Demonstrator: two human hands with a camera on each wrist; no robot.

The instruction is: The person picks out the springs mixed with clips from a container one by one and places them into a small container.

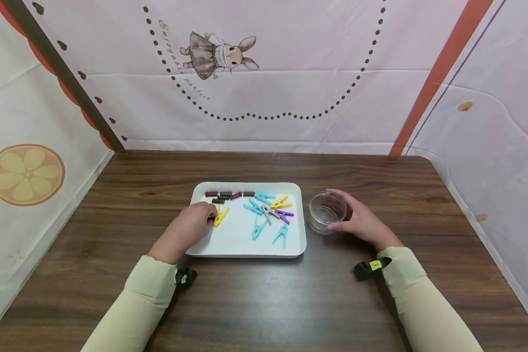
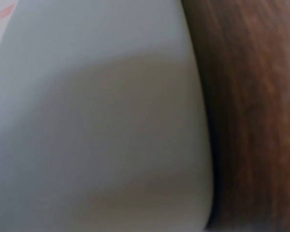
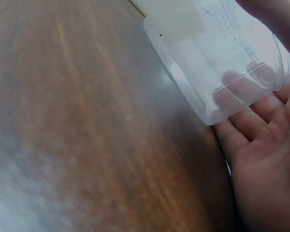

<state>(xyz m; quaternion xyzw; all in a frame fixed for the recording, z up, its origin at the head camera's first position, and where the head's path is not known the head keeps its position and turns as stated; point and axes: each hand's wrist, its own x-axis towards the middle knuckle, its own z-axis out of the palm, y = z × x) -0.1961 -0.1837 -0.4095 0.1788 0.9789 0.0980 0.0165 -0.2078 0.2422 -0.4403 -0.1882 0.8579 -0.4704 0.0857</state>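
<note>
My left hand (image 1: 189, 225) is over the left part of the white tray (image 1: 237, 247), with a small dark red coil spring (image 1: 211, 217) pinched at its fingertips. A yellow clothespin (image 1: 221, 216) lies in the tray just right of those fingers. Only the blurred tray shows in the left wrist view. On the table right of the tray, my right hand (image 1: 356, 217) grips a clear round jar (image 1: 327, 211) from its right side. The jar's see-through wall shows fingers behind it in the right wrist view, and no contents appear in it.
Several dark springs (image 1: 224, 197) lie along the tray's back left. Light blue clothespins (image 1: 257, 228), a purple one (image 1: 284, 215), a grey one (image 1: 270, 213) and another yellow one (image 1: 280, 203) are scattered over its right half. A printed cloth (image 1: 290, 93) hangs behind the wooden table (image 1: 273, 303).
</note>
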